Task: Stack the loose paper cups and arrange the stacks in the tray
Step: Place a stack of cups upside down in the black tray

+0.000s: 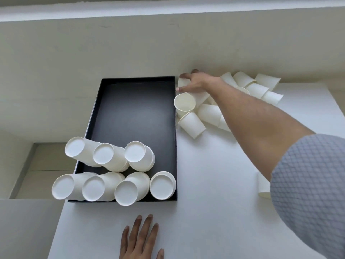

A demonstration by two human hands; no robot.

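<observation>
A black tray [138, 109] lies on the white table, with several upside-down stacks of white paper cups [115, 172] filling its near end in two rows. Loose paper cups [209, 113] lie in a heap to the right of the tray, against the wall. My right hand [196, 81] reaches to the far end of the heap and grips one cup [182, 83] beside the tray's far right corner. One open cup [184, 104] faces me just below that hand. My left hand [140, 238] rests flat on the table in front of the tray, fingers straight.
A pale wall [112, 49] runs right behind the tray and the heap. The table's left edge [57, 225] drops off beside the tray. One more cup [263, 186] stands partly hidden behind my right sleeve.
</observation>
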